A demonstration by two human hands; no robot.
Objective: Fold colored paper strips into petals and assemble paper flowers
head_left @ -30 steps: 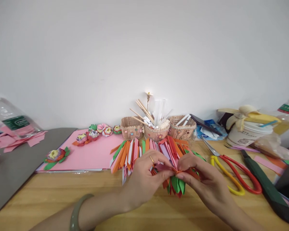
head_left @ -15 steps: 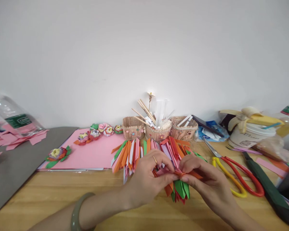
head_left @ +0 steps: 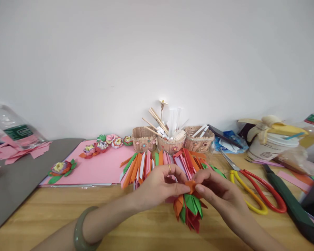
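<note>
Between my two hands is a small orange folded paper piece (head_left: 191, 186). My left hand (head_left: 164, 184) pinches its left side with thumb and forefinger, and a ring and a green bangle (head_left: 85, 226) show on that arm. My right hand (head_left: 214, 188) pinches the same piece from the right. Just below the fingertips hangs or lies a cluster of green, orange and red folded paper (head_left: 192, 209); whether it is joined to the orange piece I cannot tell. Behind my hands lie many folded paper strips (head_left: 138, 167), partly hidden by my fingers.
Three small baskets (head_left: 144, 137) with sticks and straws stand by the wall. Folded paper flowers (head_left: 61, 169) rest on pink paper (head_left: 102, 169) at left. Scissors (head_left: 261, 191), a dark green-handled tool (head_left: 290, 205) and a lidded cup (head_left: 269, 148) with a banana peel are at right.
The orange piece now stands up between my fingertips instead of lying flat. The green and red paper cluster shows more fully below my hands.
</note>
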